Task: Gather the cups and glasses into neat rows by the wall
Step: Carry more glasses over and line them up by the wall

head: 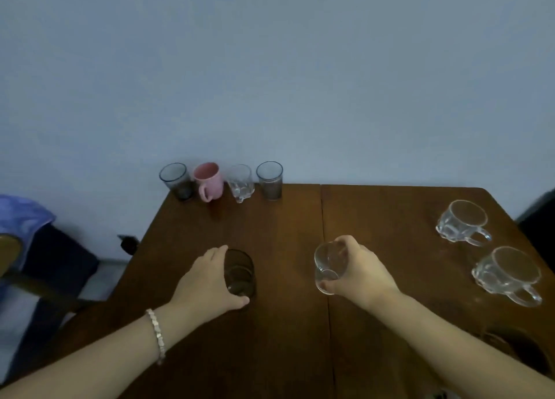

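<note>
A row stands by the wall: a dark tumbler point(176, 181), a pink mug point(209, 181), a clear faceted glass point(241, 182) and another dark tumbler point(270, 180). My left hand point(207, 281) wraps a dark tinted glass point(241, 274) that rests on the wooden table point(285, 233). My right hand point(357, 271) grips a small clear glass point(327, 266), tilted and held near the table's middle seam. Two clear glass mugs with handles sit at the right, one farther point(462, 223) and one nearer point(507, 271).
A dark glass point(516, 350) shows dimly at the table's right front, partly behind my right forearm. Left of the table are a dark seat with blue cloth point(24, 215) and a small dark object point(129, 242) at the table's edge. The plain wall rises directly behind the table.
</note>
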The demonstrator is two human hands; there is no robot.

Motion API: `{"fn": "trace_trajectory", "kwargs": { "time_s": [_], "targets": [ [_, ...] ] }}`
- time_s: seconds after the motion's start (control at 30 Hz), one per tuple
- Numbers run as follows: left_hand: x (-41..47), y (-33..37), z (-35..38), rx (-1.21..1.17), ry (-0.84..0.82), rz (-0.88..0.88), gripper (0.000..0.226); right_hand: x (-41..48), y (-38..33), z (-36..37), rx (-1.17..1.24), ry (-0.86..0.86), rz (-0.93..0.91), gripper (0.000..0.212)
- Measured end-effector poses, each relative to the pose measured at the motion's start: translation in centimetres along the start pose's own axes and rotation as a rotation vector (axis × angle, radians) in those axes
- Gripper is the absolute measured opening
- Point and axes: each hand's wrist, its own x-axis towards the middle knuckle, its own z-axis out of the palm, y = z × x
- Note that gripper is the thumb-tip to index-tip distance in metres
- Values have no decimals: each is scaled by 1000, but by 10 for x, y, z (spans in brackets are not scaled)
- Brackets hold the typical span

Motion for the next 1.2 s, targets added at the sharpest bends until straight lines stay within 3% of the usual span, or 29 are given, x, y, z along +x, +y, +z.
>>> {"fn": "trace_trajectory", "kwargs": {
  "time_s": [0.17,0.43,0.63,0.83,1.07,1.2],
  "targets": [
    [27,-97,-41,-105,115,-105,110,2,-69,53,-27,-10,19,77],
    [91,-188,-73,-116,92,-126,104,27,-144,113,-29,-3,72,76],
    [157,-195,-86,-167,148,-60,108,72,-179,147,20,-12,117,83],
    [213,-202,-89,-159,129,-2,103,144,-217,175,141,108,109,82],
    [230,-212,-82,-175,150,67,106,209,-251,204,170,121,111,70],
    [233,-216,-79,-188,154,72,106,212,-253,221,203,99,157,80]
  ]
}}
